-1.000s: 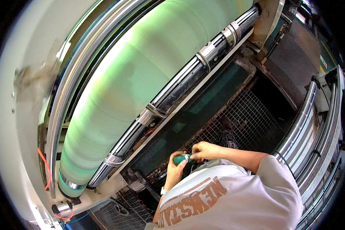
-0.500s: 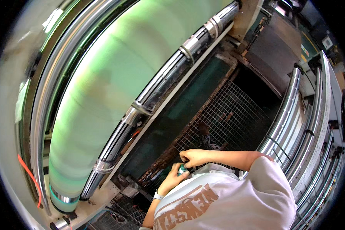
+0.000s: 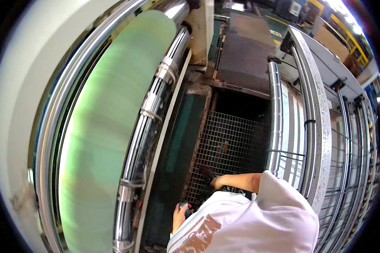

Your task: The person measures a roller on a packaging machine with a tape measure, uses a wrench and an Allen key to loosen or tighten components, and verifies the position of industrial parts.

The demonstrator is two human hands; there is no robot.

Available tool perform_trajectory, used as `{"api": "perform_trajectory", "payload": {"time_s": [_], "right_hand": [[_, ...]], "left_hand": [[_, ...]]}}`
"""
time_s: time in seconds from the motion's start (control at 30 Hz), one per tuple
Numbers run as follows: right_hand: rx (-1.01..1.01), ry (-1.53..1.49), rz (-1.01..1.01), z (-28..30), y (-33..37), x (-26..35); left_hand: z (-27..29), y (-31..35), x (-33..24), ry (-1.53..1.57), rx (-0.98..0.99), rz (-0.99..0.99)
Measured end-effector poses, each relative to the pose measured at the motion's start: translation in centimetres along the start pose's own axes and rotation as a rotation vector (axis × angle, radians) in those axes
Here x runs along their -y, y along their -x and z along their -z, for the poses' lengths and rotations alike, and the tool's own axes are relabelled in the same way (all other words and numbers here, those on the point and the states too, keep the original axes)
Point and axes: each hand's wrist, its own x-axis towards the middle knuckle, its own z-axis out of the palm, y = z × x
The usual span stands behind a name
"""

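Low in front of my white shirt, my left hand [image 3: 179, 217] is wrapped round a small green thing [image 3: 184, 205]. Its kind cannot be made out, since the fingers cover most of it. My right hand [image 3: 216, 182] is apart from it, further right, above the floor grating. Its fingers look curled inward, and whatever they may hold is hidden. To the left of both hands, a long pale green roll [image 3: 101, 126] lies in the machine, its surface smeared as if turning. A shiny metal shaft with ring collars [image 3: 140, 139] runs alongside it.
A metal floor grating [image 3: 223, 147] lies ahead, with a dark opening beyond it and a brown plate [image 3: 245, 50] further off. On the right stand a chrome roller [image 3: 275, 114] and a pale frame [image 3: 321, 122] with several more rods. A white machine wall [image 3: 19, 97] curves at far left.
My hands have parted: the right has drawn away from the green thing, which stays in my left. The view has turned to the right, showing more of the frame there.
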Motion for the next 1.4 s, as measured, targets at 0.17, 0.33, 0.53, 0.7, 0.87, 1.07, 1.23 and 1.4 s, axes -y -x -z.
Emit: {"api": "perform_trajectory", "payload": {"time_s": [0.17,0.33,0.53,0.7,0.87,1.07,1.23,1.4], "right_hand": [[-0.494,-0.332,-0.098,4.1,7.1,-1.8],[-0.732,-0.570,-0.137,7.6,8.1,-9.3],[-0.777,-0.641,-0.203,10.2,10.8,-19.7],[-0.897,-0.952,-0.134,16.8,12.7,-29.1],[-1.034,-1.025,-0.282,18.1,13.2,-39.3],[-0.783,-1.473,-0.253,18.9,12.1,-47.4],[-0.866,-1.410,-0.508,29.9,25.8,-56.9],[-0.981,-1.060,-0.081,45.2,27.0,-76.2]], "left_hand": [[0.4,-6.6,-2.1,0.090,-0.026,0.014],[-6.1,-13.0,-8.7,0.101,-0.004,-0.017],[-16.9,-20.4,-15.9,0.000,0.128,0.051],[-26.7,-27.9,-21.8,-0.156,0.186,0.132],[-39.5,-37.9,-29.3,-0.227,0.426,0.234],[-58.5,-48.0,-43.2,-0.357,0.663,0.224],[-77.5,-54.3,-52.3,-0.893,0.742,0.208],[-83.4,-81.8,-50.8,-1.760,1.038,-0.055]]}}
